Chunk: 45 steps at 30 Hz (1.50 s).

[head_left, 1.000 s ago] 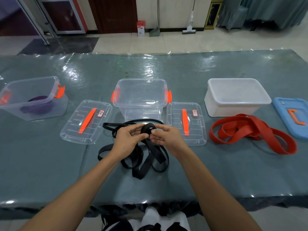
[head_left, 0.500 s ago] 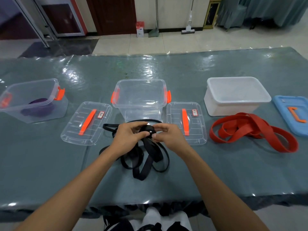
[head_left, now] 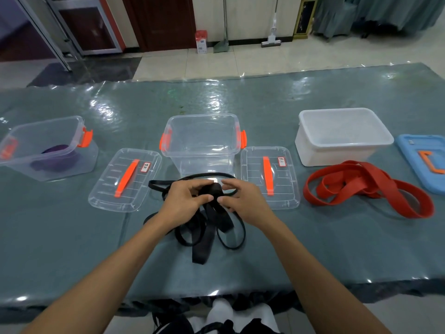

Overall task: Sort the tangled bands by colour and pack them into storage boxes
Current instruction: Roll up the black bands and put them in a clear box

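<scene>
The left hand (head_left: 185, 204) and right hand (head_left: 240, 203) both pinch a rolled wad of the black bands (head_left: 212, 191), held just above the table (head_left: 72, 249). Loose black loops trail toward the person. The empty clear box (head_left: 202, 141) stands directly beyond the wad, equally near both hands (its long axis runs left to right). Rightward lie a lid (head_left: 269, 177), the red bands (head_left: 361, 186) and a white box (head_left: 342, 136). The surface is glossy grey sheeting; tiled floor lies beyond.

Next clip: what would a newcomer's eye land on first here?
Both hands, the left hand and right hand, pinching a rolled end of the black bands at the table's near centre, before an empty clear box. Next, the red bands piled to the right, in front of the white box.
</scene>
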Each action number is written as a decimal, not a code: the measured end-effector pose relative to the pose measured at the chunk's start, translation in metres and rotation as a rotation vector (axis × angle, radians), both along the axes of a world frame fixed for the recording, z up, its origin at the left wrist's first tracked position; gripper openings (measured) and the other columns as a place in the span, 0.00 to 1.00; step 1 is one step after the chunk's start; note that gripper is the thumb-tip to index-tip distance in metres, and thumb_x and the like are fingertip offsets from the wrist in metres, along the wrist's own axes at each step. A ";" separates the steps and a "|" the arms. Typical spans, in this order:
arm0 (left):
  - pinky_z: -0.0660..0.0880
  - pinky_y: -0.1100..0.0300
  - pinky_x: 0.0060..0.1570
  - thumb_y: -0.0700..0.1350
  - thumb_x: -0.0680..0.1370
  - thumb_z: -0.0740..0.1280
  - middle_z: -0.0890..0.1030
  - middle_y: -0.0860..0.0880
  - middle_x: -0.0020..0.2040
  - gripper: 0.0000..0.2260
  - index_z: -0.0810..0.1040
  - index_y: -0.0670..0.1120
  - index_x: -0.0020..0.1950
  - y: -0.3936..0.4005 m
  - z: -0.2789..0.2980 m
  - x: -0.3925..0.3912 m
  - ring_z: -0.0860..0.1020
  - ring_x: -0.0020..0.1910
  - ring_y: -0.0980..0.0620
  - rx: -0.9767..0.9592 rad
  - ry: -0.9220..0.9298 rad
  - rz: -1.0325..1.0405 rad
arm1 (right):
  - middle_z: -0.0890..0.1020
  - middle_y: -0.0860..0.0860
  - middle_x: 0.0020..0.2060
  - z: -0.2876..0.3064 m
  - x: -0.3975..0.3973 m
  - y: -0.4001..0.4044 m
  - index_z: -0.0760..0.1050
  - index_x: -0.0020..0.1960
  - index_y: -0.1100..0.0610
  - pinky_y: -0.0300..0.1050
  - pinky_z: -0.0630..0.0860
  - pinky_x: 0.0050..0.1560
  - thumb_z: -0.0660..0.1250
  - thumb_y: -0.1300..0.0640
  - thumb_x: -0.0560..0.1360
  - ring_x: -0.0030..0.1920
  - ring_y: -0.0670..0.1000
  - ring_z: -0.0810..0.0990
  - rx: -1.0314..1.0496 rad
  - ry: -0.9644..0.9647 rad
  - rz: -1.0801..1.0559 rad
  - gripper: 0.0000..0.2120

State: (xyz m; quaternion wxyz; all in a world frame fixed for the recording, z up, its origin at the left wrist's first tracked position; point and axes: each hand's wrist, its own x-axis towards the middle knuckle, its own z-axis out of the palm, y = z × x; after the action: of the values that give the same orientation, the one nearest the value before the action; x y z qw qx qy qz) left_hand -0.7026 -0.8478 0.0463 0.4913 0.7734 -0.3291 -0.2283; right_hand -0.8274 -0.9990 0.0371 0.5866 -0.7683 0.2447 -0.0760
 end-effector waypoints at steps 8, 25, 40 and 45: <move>0.77 0.55 0.64 0.39 0.72 0.78 0.85 0.56 0.55 0.19 0.83 0.50 0.61 -0.005 0.006 -0.003 0.82 0.57 0.60 -0.012 -0.054 -0.022 | 0.85 0.53 0.48 0.006 0.007 -0.010 0.80 0.57 0.58 0.55 0.83 0.50 0.71 0.65 0.75 0.39 0.54 0.86 -0.065 0.008 0.056 0.11; 0.79 0.55 0.61 0.34 0.72 0.77 0.87 0.51 0.53 0.18 0.82 0.43 0.61 0.012 0.011 0.048 0.85 0.53 0.55 -0.104 0.079 -0.115 | 0.86 0.59 0.50 0.020 0.035 0.032 0.79 0.59 0.63 0.47 0.83 0.50 0.64 0.71 0.78 0.46 0.56 0.86 0.385 -0.251 -0.185 0.12; 0.80 0.58 0.59 0.37 0.71 0.78 0.87 0.51 0.51 0.17 0.83 0.47 0.58 0.022 0.027 0.102 0.85 0.52 0.54 -0.231 0.136 -0.211 | 0.85 0.55 0.48 0.063 0.074 0.035 0.78 0.57 0.61 0.49 0.83 0.51 0.69 0.71 0.75 0.41 0.54 0.86 0.052 -0.055 -0.208 0.12; 0.79 0.55 0.59 0.36 0.73 0.76 0.87 0.49 0.53 0.17 0.82 0.47 0.60 0.030 0.026 0.111 0.85 0.55 0.50 -0.357 0.230 -0.184 | 0.85 0.59 0.51 0.068 0.088 0.068 0.77 0.58 0.64 0.47 0.82 0.51 0.63 0.73 0.78 0.47 0.55 0.86 0.456 -0.233 -0.309 0.12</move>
State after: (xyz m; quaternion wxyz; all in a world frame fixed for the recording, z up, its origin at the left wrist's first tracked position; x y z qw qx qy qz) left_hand -0.5915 -0.8180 0.0724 0.6317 0.6098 -0.3755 -0.2969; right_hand -0.7399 -0.9315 0.1049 0.7499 -0.5563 0.3004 -0.1950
